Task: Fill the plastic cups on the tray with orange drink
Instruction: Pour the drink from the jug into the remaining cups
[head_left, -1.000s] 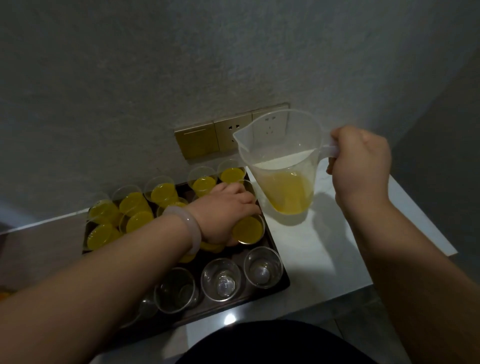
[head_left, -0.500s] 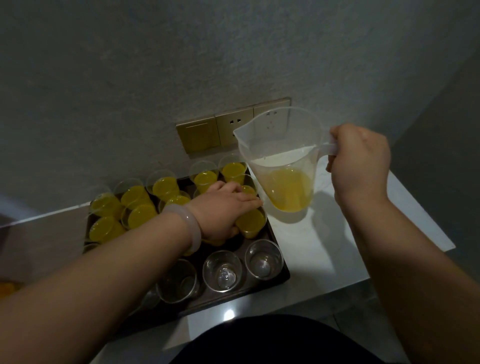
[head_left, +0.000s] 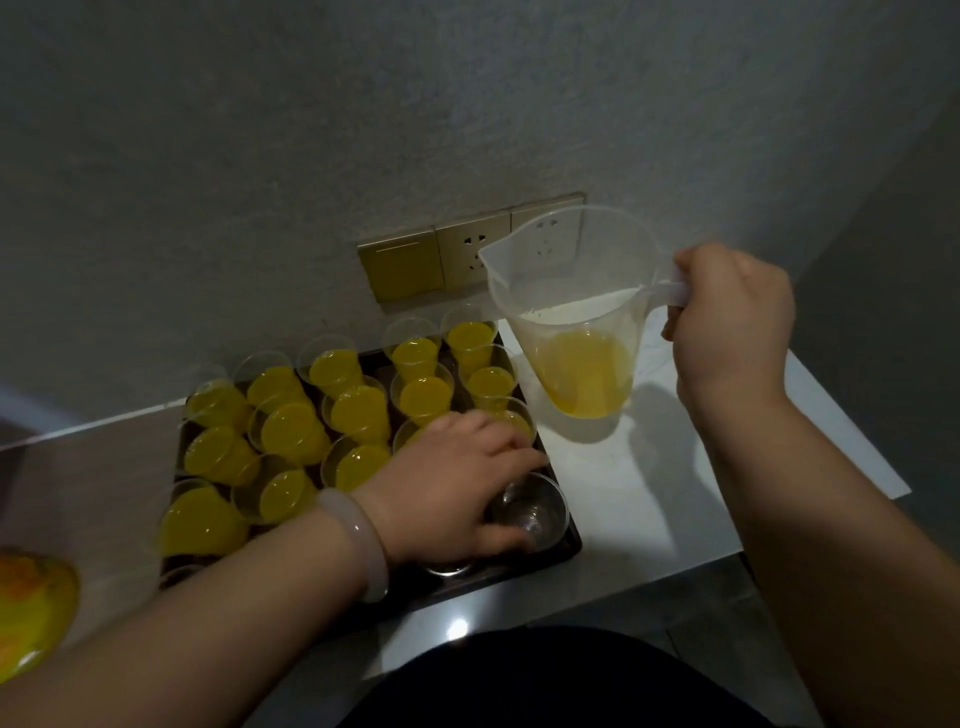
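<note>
On the counter (head_left: 649, 493), head view: tray (head_left: 519, 571) carries mostly filled cups (head_left: 358, 410) | left hand (head_left: 457, 488) fingers curl round empty cup (head_left: 540, 512) at the tray's near right corner | right hand (head_left: 727, 322) fingers wrap the handle of the jug (head_left: 576, 322), which is raised beside the tray | risk: a high or hasty pour could splash or tip the light cup.

Clear cups (head_left: 415, 326) beyond left hand (head_left: 457, 493) full of yellow-orange drink (head_left: 291, 431); empty cup (head_left: 540, 512) at its fingers colourless. Tray (head_left: 570, 545) dark brown-black. Jug (head_left: 571, 275) in right hand (head_left: 727, 322) translucent whitish, yellow at bottom. Desk (head_left: 649, 509) white, socket plate (head_left: 415, 265) gold, wall (head_left: 260, 156) speckled grey, bangle (head_left: 358, 540) on left wrist pale pink
</note>
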